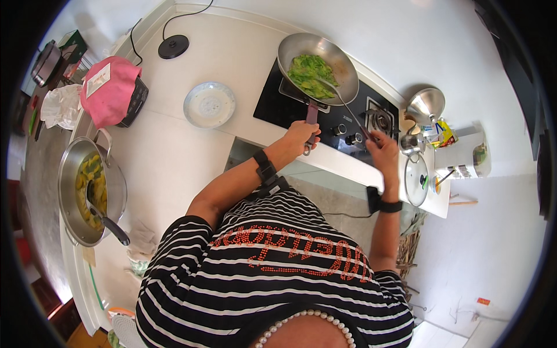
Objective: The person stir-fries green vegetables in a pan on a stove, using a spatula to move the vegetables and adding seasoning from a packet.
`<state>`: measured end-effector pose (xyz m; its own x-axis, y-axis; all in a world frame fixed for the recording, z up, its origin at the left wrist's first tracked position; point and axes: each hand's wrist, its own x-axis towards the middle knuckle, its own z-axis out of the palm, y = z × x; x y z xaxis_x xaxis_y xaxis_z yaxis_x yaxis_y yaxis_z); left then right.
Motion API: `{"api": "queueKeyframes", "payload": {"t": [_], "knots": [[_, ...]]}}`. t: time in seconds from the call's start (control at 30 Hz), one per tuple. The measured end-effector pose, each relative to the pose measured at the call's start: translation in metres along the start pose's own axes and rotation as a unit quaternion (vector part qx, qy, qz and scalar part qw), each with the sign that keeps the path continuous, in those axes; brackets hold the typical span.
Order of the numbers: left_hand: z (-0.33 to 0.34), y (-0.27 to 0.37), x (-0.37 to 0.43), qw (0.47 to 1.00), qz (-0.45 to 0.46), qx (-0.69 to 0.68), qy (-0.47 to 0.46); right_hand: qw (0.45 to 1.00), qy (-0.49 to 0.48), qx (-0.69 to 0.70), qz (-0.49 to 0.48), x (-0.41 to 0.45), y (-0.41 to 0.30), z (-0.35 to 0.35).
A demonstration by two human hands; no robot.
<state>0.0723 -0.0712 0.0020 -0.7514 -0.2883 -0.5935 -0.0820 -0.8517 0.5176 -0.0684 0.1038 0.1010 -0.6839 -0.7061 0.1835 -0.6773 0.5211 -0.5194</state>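
Observation:
A steel wok [346, 69] sits over the left burner of a black glass gas hob [274, 95]. Chopped green leafy vegetables [310, 73] lie in its bottom. My left hand [302, 134] is closed around the wok's brown handle [312, 114]. In my right hand [384, 150] is a metal spatula [346, 106] with a dark handle; its head rests among the greens, partly hidden by them. Two control knobs [348, 133] are on the hob between my hands.
A patterned plate [209, 105] stands left of the hob. Further left are a steel pot [117, 187] holding yellow-green food and a ladle [114, 228], and a pink cloth [109, 89] over a black appliance. Right of the hob are a glass lid [416, 179], a kettle [411, 141] and a metal funnel [425, 106].

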Motion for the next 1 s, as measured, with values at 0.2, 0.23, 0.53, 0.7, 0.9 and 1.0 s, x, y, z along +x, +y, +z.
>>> {"api": "queueKeyframes", "payload": {"t": [0.2, 0.23, 0.53, 0.7, 0.9, 1.0], "knots": [[-0.004, -0.001, 0.003, 1.0, -0.003, -0.011, -0.003, 0.976, -0.135, -0.142, -0.099, 0.064, -0.045, -0.035], [-0.005, -0.002, 0.003, 1.0, -0.002, -0.014, -0.002, 0.966, -0.162, -0.162, -0.119, 0.073, -0.049, -0.031], [-0.005, 0.0, 0.004, 1.0, -0.004, -0.016, -0.009, 0.973, -0.025, -0.229, -0.035, 0.12, -0.053, 0.035], [-0.009, 0.001, 0.003, 1.0, -0.01, -0.011, -0.022, 0.971, -0.033, -0.219, -0.093, 0.113, -0.078, -0.018], [-0.008, 0.004, -0.001, 1.0, -0.009, -0.008, -0.009, 0.924, -0.201, -0.291, -0.145, 0.114, -0.072, -0.059], [-0.007, 0.003, 0.002, 1.0, -0.012, -0.005, -0.013, 0.931, -0.18, -0.282, -0.148, 0.125, -0.049, -0.037]]}}
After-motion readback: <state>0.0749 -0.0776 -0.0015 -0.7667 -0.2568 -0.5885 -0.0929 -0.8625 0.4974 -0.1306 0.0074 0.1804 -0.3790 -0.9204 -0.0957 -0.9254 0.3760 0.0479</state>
